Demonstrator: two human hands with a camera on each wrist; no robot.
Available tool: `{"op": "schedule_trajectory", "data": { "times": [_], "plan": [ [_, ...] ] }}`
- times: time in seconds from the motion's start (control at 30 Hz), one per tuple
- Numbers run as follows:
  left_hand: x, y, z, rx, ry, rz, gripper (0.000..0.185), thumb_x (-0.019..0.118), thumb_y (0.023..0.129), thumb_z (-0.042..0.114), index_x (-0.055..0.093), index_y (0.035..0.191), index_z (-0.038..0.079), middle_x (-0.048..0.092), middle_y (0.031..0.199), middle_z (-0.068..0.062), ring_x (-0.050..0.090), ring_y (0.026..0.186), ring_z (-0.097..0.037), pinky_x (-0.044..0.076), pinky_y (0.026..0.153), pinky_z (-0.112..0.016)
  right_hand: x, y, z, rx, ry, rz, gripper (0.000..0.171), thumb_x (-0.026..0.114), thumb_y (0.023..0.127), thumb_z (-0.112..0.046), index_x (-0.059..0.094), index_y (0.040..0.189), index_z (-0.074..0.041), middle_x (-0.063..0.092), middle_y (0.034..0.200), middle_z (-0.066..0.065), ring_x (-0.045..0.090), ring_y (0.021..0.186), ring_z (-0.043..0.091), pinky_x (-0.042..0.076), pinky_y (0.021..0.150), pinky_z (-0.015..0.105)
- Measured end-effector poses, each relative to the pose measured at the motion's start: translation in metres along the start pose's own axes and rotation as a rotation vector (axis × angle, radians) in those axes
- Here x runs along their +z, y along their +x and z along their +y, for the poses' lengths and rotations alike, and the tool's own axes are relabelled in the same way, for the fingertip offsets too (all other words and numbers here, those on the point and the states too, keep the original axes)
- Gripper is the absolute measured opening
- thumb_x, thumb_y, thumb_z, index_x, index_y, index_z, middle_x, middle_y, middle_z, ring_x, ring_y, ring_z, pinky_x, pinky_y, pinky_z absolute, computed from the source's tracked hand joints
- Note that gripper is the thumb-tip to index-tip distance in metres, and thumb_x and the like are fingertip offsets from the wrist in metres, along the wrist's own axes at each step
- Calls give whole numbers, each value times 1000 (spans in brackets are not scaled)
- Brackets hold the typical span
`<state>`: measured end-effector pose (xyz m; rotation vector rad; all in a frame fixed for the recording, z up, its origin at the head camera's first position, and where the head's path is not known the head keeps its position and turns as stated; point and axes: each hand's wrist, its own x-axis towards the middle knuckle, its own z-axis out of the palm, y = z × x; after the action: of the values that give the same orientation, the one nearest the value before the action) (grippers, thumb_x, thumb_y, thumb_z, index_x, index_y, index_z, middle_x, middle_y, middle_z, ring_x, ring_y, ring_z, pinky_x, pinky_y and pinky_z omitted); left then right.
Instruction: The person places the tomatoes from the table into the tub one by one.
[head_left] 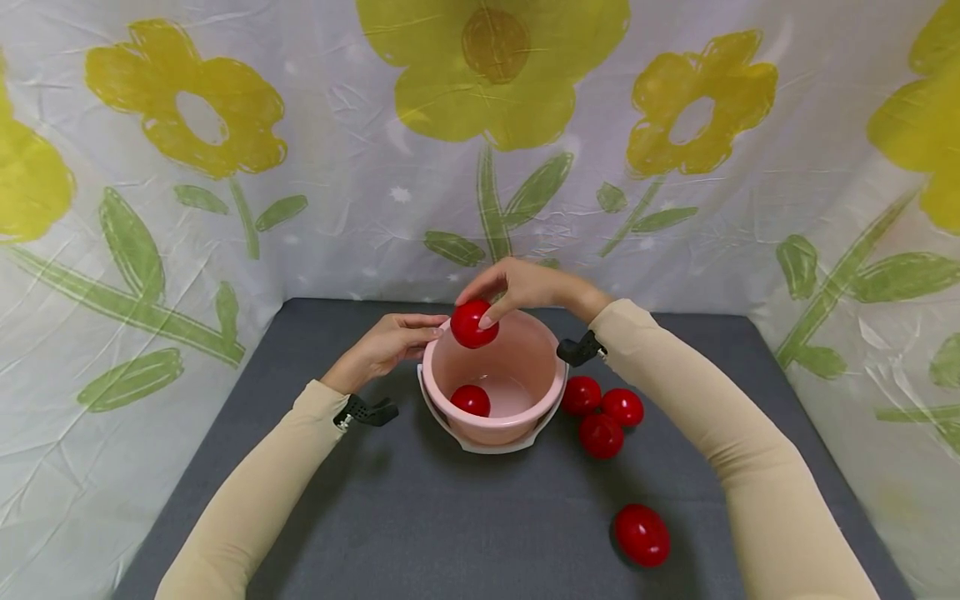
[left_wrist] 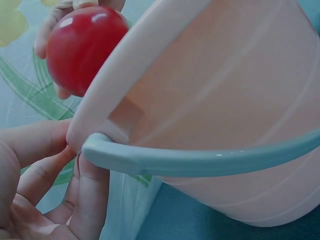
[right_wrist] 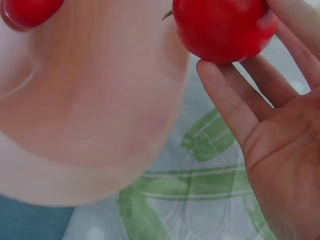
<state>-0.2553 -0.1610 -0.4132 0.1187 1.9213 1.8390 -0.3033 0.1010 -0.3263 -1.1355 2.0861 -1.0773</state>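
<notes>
A pink bucket [head_left: 528,358] with a pale handle [head_left: 498,448] stands on the dark table. My left hand [head_left: 390,343] is at the bucket's far left rim; in the left wrist view its thumb and fingers [left_wrist: 92,195] pinch the rim beside the handle's joint. Over the opening, near that same rim, my right hand [head_left: 519,287] holds a red tomato [head_left: 474,324] between thumb and fingers. A short green stem shows on this tomato [right_wrist: 220,30] in the right wrist view. Another tomato [head_left: 471,401] lies inside on the bucket's bottom.
Three tomatoes [head_left: 601,435] sit bunched on the table just right of the bucket, below the right forearm. One more tomato [head_left: 642,535] lies nearer, at front right. A flower-printed curtain [head_left: 330,167] hangs behind and around the grey-covered table [head_left: 450,533].
</notes>
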Motion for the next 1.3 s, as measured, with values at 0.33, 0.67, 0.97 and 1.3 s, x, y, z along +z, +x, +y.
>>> {"op": "schedule_trajectory", "data": {
  "times": [0.33,0.67,0.97,1.3],
  "plan": [
    [-1,1,-2,0,-6,2,47,65,96,14,54,141,1,72,110,6,73,92,-7,61,85,-31,11,3,8,16,10,-43,42,74,86,-7,67,127,-6,70,125,12,65,112,23,58,95,36],
    [0,1,0,-10,-18,-10,47,65,96,13,54,140,2,72,115,2,72,92,-7,61,83,-28,12,4,9,-16,5,-2,30,62,91,4,68,120,2,67,124,25,63,119,38,58,95,37],
    [0,1,0,-3,-18,-7,47,63,96,10,53,141,1,72,118,0,72,93,-7,61,81,-26,16,5,13,-13,3,-20,32,65,91,1,67,122,4,67,125,24,62,120,39,57,98,37],
    [2,1,0,-6,-7,8,47,65,95,11,55,140,2,68,129,-9,72,94,-7,61,82,-27,0,-13,6,39,-26,55,35,72,88,-6,69,123,-3,69,126,17,64,119,34,58,95,36]
  ]
}}
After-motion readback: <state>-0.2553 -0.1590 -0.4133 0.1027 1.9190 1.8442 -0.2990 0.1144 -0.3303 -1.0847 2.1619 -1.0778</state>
